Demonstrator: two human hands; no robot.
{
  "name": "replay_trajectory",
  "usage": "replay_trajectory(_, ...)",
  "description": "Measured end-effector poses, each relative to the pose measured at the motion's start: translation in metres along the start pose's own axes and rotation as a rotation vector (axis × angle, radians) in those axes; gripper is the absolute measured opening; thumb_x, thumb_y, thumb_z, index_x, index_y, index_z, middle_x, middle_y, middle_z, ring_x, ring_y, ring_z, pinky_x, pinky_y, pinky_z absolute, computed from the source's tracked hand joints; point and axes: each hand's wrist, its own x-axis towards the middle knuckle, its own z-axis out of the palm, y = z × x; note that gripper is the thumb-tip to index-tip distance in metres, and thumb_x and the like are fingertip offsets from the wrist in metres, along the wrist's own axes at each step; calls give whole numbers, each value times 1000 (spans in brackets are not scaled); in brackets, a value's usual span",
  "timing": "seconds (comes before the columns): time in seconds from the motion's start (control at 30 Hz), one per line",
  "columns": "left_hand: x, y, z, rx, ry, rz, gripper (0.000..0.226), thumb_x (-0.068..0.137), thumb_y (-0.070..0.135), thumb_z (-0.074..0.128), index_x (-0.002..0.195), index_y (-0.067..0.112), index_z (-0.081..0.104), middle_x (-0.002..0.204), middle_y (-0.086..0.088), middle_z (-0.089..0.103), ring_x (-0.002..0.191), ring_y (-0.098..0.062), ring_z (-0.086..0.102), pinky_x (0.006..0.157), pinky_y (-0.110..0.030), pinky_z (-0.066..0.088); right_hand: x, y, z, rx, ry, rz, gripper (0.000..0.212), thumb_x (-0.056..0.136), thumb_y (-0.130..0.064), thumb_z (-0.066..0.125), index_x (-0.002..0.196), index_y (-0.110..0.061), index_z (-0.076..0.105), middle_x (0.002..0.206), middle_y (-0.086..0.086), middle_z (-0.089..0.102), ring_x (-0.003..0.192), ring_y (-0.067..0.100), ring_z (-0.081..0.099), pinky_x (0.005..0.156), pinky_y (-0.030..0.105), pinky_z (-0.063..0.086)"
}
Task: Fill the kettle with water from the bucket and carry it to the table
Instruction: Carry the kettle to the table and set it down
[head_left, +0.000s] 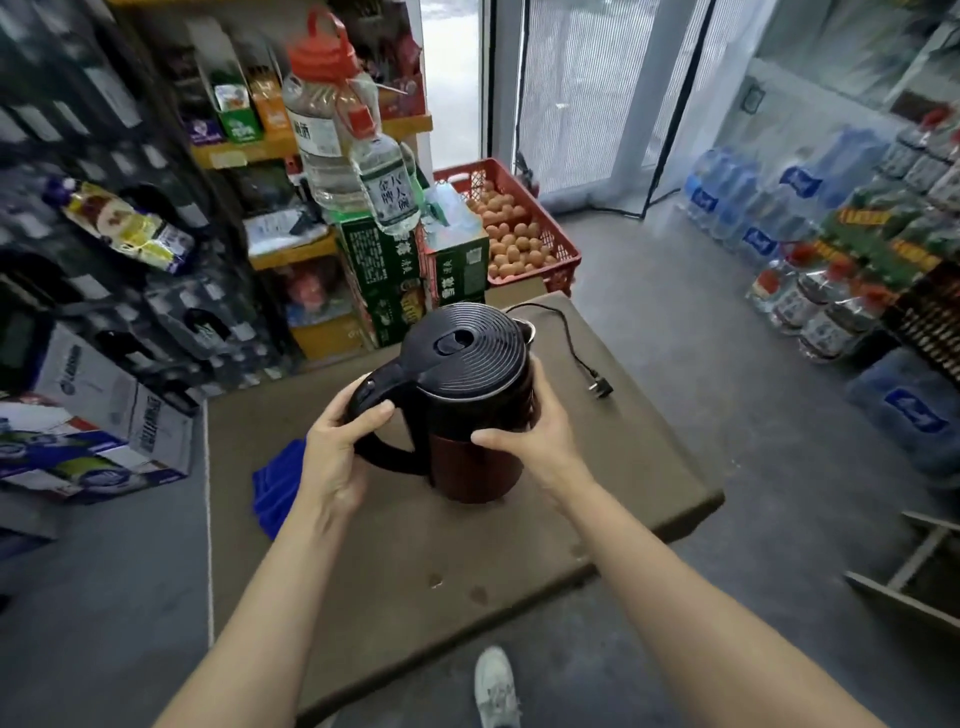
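Observation:
A dark red electric kettle (470, 415) with a black ribbed lid and black handle is upright over the middle of the low brown table (415, 561). Its lid is closed. My left hand (337, 452) is wrapped around the handle on the kettle's left side. My right hand (535, 431) clasps the kettle's body on its right side, thumb across the front. Whether the kettle's base touches the table I cannot tell. No bucket is in view.
A blue cloth (278, 488) lies on the table's left edge. A black power cord with plug (597, 384) lies at the table's far right. Behind stand green boxes, large water bottles (332, 130) and a red crate of eggs (519, 234). Shelves left, bottled water right.

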Motion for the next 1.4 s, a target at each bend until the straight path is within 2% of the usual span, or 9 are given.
replay_trajectory(0.3,56,-13,4,22,37,5,54,57,14,83,110,16,72,107,0,73,104,-20,64,85,-28,50,68,21,-4,-27,-46,75,118,56,-27,97,154,-35,32,152,-10,49,143,12,42,118,45,35)
replay_trajectory(0.43,65,-19,0,34,61,16,67,46,26,91,110,17,72,113,-4,71,109,-23,64,92,-33,49,83,29,-1,-31,-85,89,117,53,-31,97,152,-39,35,149,-9,52,142,15,44,117,47,36)
replay_trajectory(0.6,62,-29,-9,2,92,34,61,51,21,89,109,18,73,117,-8,68,113,-29,61,102,-44,45,92,40,5,-40,-160,114,122,48,-42,97,152,-42,33,150,-11,51,143,15,42,117,48,36)
replay_trajectory(0.7,54,-35,-12,-13,114,42,51,59,12,84,108,20,73,112,-3,70,107,-23,63,95,-38,49,92,38,3,-60,-192,101,120,51,-38,95,153,-41,31,150,-14,50,143,12,42,118,45,36)
replay_trajectory(0.8,45,-38,-9,-36,130,60,54,51,18,88,103,21,74,105,1,73,97,-16,67,84,-29,52,91,39,-2,-92,-225,76,118,53,-39,93,153,-39,31,148,-15,53,141,11,44,117,43,37)
replay_trajectory(0.97,32,-46,-2,-30,161,95,40,60,9,79,98,20,75,94,5,75,89,-12,69,77,-24,52,85,44,-10,-102,-244,80,119,49,-40,93,152,-42,33,146,-14,55,139,13,47,115,43,39)
replay_trajectory(1.13,41,-48,-11,2,185,93,65,42,27,93,103,19,74,102,2,74,100,-18,66,86,-28,50,81,47,-6,-56,-211,69,117,55,-35,92,154,-39,31,145,-14,55,137,8,48,116,41,39)
replay_trajectory(1.2,47,-46,-16,0,165,87,65,42,26,94,103,19,74,102,1,74,99,-18,65,88,-30,49,77,49,-1,-43,-184,56,118,57,-37,91,156,-38,27,150,-15,50,140,7,43,118,41,36)
replay_trajectory(1.4,60,-44,-38,20,58,62,68,52,21,90,116,14,69,119,-11,67,119,-34,57,108,-52,37,60,61,15,-85,-101,22,116,66,-38,89,158,-35,20,160,-12,38,147,8,34,120,43,31)
